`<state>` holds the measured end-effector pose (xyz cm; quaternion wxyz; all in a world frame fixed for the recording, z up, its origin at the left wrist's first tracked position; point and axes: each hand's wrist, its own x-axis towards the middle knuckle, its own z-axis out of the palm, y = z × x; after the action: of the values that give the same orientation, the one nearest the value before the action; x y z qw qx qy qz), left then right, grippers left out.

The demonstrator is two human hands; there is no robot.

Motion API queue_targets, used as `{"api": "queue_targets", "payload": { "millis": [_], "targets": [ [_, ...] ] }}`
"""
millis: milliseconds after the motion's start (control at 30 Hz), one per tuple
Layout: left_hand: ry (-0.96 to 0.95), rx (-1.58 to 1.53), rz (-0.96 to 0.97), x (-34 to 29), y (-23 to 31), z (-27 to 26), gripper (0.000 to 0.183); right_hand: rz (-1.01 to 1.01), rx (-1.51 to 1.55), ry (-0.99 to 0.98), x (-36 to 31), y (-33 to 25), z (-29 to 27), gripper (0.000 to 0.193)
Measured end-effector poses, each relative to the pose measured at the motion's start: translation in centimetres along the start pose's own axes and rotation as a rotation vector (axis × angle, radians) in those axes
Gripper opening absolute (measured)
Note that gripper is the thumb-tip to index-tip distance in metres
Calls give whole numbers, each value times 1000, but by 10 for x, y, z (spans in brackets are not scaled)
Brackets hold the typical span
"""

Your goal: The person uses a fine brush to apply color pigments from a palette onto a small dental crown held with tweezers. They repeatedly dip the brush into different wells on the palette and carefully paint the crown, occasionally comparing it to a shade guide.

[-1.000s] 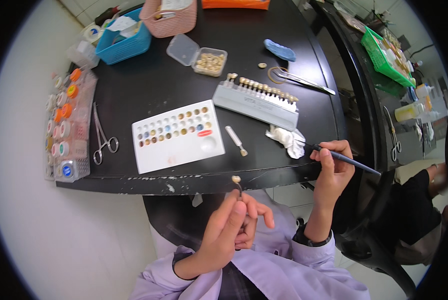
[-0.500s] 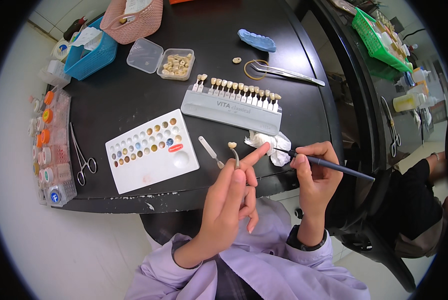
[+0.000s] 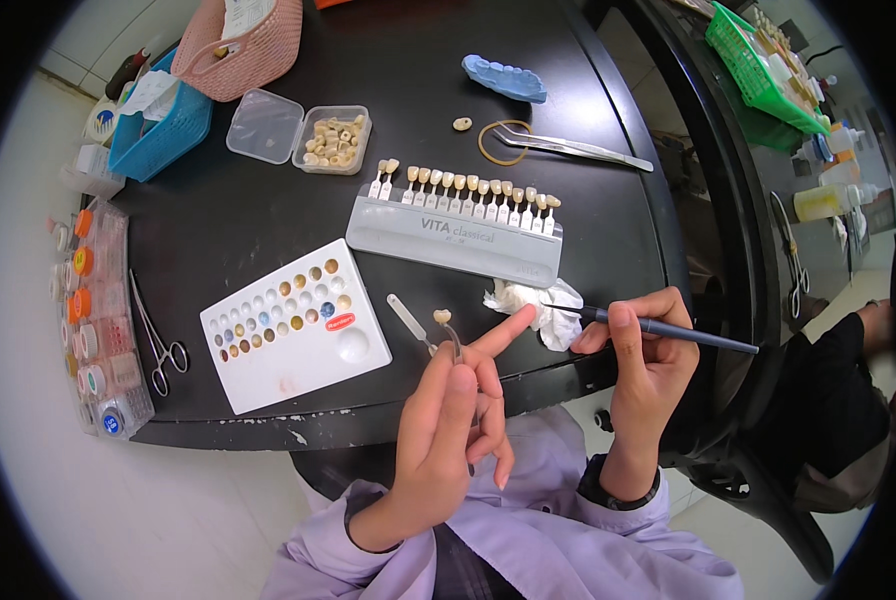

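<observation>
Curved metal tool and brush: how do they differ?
The curved metal tool is grey; the straight brush, dark. In the left hand, the tool points up the picture; in the right hand, the brush slants sideways. The tool bears a pale tooth-shaped piece; the brush carries none. Both are slim.

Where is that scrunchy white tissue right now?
In the head view, the crumpled white tissue lies on the black table, right of centre, below the grey shade-guide holder, by the tip of the slim dark brush in the right hand.
</observation>
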<state>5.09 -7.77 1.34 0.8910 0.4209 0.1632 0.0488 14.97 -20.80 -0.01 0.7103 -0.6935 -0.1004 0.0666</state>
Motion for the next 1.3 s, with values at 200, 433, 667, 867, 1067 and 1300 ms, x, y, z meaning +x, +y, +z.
{"api": "queue_targets", "payload": {
  "millis": [200,433,667,867,1067,1300],
  "targets": [
    [-25,48,8,-1,-1,-1,33,-133,96,155,0,4,-1,10],
    [-9,115,40,0,-2,1,33,-240,48,212,2,9,-1,17],
    [-23,105,44,-2,-5,-4,33,-265,-81,195,-1,7,3,24],
    [-25,-62,-25,-9,-4,-5,30,-278,-117,218,-2,8,5,25],
    [-48,-23,-161,-18,5,-8,30,-287,-189,222,-2,6,9,30],
    [-68,-50,-130,-16,16,-18,31,-206,-61,283,1,5,8,24]
  ]
}}
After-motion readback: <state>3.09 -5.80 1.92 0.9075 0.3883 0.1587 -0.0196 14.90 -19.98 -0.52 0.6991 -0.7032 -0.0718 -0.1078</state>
